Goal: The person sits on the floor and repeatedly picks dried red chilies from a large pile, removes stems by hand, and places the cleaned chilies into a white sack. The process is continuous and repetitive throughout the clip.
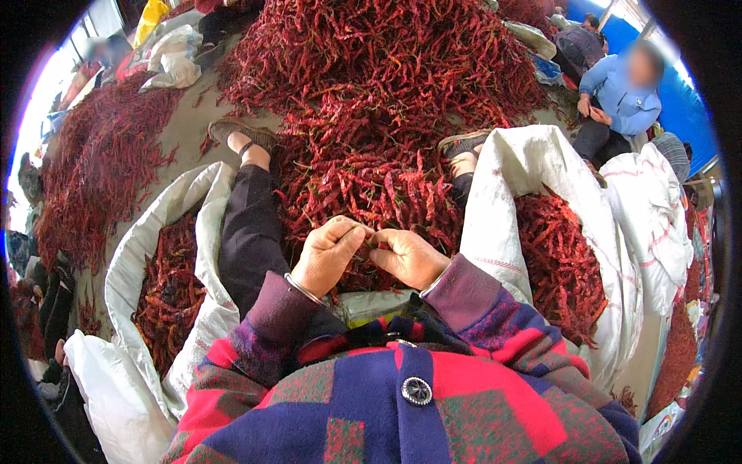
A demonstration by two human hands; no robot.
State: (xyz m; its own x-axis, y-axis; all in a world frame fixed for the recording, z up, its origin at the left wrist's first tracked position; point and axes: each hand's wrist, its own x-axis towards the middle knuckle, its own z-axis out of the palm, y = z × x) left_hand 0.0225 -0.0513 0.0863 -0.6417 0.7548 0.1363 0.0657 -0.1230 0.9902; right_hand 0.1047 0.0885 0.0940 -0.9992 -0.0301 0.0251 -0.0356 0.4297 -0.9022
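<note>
My left hand (327,255) and my right hand (408,258) meet at the fingertips in front of my lap. The left thumb presses against its fingers, and a small reddish bit, seemingly part of a dried chili pepper, shows between the two hands. My right index fingertip touches that spot, its thumb slightly apart below; whether it grips anything is hidden. Beneath both hands spreads a large pile of dried red chili peppers (371,174), running between my feet and rising beyond them. Some stems show among the peppers.
White woven sacks with chilies inside stand open at my left (122,272) and right (498,197). Another white sack (649,220) is farther right. A second chili heap (110,156) lies left on the concrete floor (194,116). A person in a light blue jacket (629,98) sits at right.
</note>
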